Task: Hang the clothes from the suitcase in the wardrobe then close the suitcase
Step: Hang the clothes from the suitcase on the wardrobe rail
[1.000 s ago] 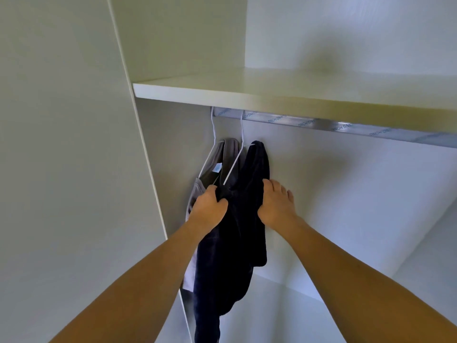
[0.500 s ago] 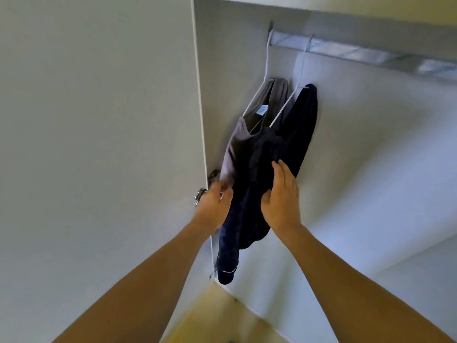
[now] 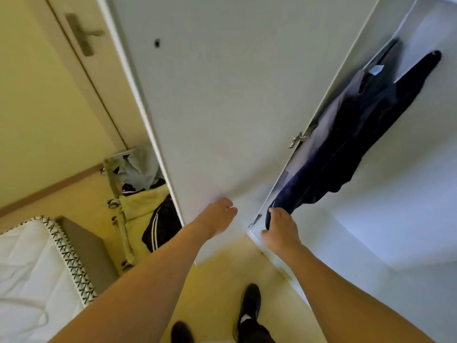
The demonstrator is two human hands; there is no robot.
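Yellow floor (image 3: 217, 276) ran below the open wardrobe door (image 3: 222, 107). Dark garment (image 3: 366, 134) hung inside the wardrobe, long axis down from the hanger, hem lowest. Right hand (image 3: 280, 231) pinched the hem, fingers closed on it. Left hand (image 3: 220, 217) loosely curled, empty, before the door. Suitcase (image 3: 141, 194) lay open beside a bed (image 3: 32, 268), partly hidden by the door.

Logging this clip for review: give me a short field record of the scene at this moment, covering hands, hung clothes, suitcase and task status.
left hand: empty, in front of the wardrobe door
right hand: touching the hem of the navy garment
hung clothes: navy garment and grey garment, side by side on hangers
suitcase: open on the floor behind the door, clothes still inside
task status: unfinished
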